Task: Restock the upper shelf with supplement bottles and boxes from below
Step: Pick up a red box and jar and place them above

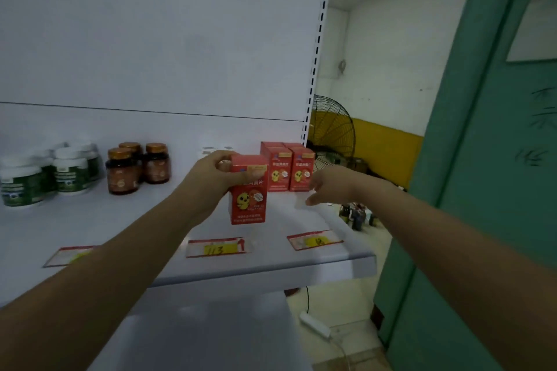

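My left hand (214,178) grips the top of a red box (249,201) with a yellow chick on its front, holding it upright just over the white upper shelf (340,250), left of the stacked boxes. Several matching red boxes (289,169) stand in rows at the shelf's right end. My right hand (327,187) hovers beside them, fingers apart and empty. Three amber bottles (135,167) with gold caps stand further left. Several white-capped green-label bottles (45,175) fill the far left.
Price tags (215,247) lie along the shelf's front edge. A slotted upright (316,48) marks the shelf's right side. Beyond it are a black fan (331,126), small bottles on the floor (355,215), a teal wall (482,190) and a power strip (315,324).
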The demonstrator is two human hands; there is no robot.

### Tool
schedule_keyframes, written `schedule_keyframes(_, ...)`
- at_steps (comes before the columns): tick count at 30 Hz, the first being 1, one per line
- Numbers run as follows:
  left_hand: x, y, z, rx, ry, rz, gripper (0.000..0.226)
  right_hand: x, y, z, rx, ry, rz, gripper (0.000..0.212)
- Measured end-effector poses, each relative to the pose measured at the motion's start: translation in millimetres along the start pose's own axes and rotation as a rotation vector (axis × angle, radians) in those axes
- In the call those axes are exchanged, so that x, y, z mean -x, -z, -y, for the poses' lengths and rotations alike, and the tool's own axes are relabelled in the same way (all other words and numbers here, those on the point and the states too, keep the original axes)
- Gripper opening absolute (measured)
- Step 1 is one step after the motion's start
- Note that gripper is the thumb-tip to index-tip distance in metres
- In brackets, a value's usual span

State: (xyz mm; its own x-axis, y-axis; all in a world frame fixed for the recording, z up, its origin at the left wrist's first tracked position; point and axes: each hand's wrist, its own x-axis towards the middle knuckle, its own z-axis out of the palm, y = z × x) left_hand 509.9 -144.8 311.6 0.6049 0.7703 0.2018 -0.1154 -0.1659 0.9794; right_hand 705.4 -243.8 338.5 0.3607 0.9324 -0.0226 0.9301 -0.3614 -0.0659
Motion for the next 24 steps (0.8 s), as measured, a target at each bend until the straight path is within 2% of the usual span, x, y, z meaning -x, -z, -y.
schedule_keyframes(4, -26.9, -39.6, 17.4, 0.019, 0.060, -0.151, 0.068, -12.1, -1.1, -44.4, 0.039, 0.068, 0.014, 0.035)
schedule_keyframes(6, -36.2, -55.2, 23.2, 0.008, 0.079, -0.203, 0.075, -21.9, -4.6, -64.2, 0.061, 0.083, 0.014, 0.024)
schedule_keyframes(8, -43.8, -67.5, 26.5, 0.026, 0.080, -0.245, 0.074, -30.4, -7.9, -78.9, 0.086, 0.096, 0.025, 0.021)
schedule_keyframes(11, -56.5, -83.2, 28.1, 0.013, 0.065, -0.283, 0.062, -42.2, -11.5, -97.0, 0.048, 0.129, 0.022, 0.042)
schedule_keyframes(14, -71.0, -94.4, 30.9, 0.014, 0.075, -0.302, 0.060, -54.1, -16.5, -110.3, 0.009, 0.140, 0.013, 0.051)
schedule_keyframes(24, -97.6, -106.7, 47.3, 0.004, 0.069, -0.418, 0.065, -80.3, -20.0, -131.0, -0.021, 0.181, -0.001, 0.054)
